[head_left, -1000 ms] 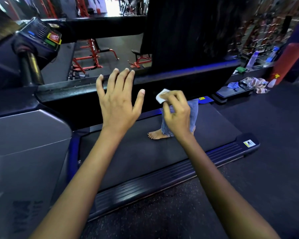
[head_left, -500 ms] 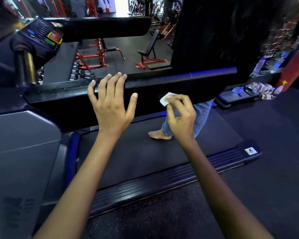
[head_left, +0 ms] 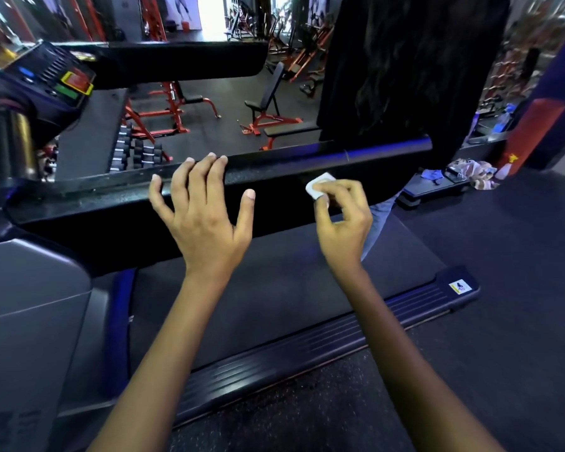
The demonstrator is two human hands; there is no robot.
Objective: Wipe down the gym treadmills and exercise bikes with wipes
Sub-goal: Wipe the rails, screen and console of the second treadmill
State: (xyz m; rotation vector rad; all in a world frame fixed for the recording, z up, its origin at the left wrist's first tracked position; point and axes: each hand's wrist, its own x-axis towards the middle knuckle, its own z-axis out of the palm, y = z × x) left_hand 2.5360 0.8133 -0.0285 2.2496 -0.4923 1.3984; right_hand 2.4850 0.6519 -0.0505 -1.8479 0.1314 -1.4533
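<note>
Hands at the treadmill rail

The left hand (head_left: pixel 206 210) is lying open, fingers spread over the black handrail (head_left: pixel 307 164). To its right, the right hand (head_left: pixel 343 220) is pinching a small white wipe (head_left: pixel 318 185) against the rail's near face.

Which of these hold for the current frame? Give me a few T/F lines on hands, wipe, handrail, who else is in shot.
1. The right hand pinches a small white wipe. True.
2. The left hand holds a spray bottle. False: it holds nothing; its fingers are spread over the treadmill's near handrail.
3. The wipe is lying on the treadmill belt. False: it is up at the handrail, in the right hand's fingertips.
4. A second person in a dark top stands on the far side of that handrail. True.
5. The treadmill console is at the right of the view. False: it is at the upper left.
</note>
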